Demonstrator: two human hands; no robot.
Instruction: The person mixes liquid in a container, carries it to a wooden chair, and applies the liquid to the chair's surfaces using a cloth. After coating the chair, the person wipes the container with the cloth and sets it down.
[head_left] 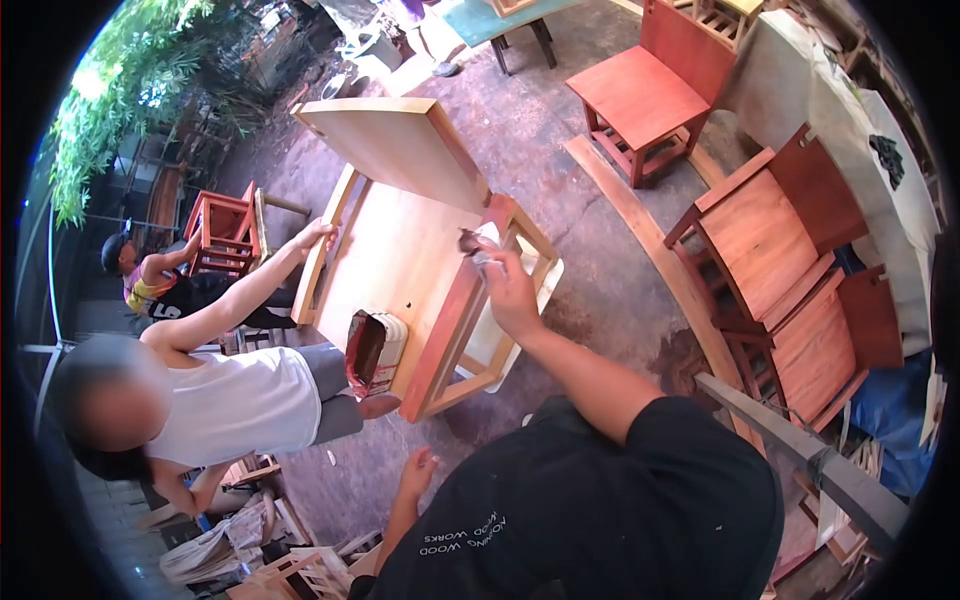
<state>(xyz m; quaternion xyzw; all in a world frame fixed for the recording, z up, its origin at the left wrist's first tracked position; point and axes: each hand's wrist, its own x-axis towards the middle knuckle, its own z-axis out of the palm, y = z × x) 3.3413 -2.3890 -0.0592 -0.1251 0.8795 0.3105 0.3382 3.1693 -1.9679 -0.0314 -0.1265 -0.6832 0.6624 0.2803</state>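
Note:
My right hand grips a stained white rag, its dark, wet end at the rear of a chair arm that is reddish-brown. This arm belongs to a pale wooden chair whose seat, back and far arm are unstained. A cut-open white plastic container with dark red-brown stain inside and drips down its side sits on the seat. Lower down, my left hand hangs apart from the chair, fingers loosely bent, holding nothing.
A person in a white tank top touches the chair's far arm. Behind, another person is beside a red-brown chair. Stained chairs stand at right along a wooden plank. A grey beam juts in at lower right.

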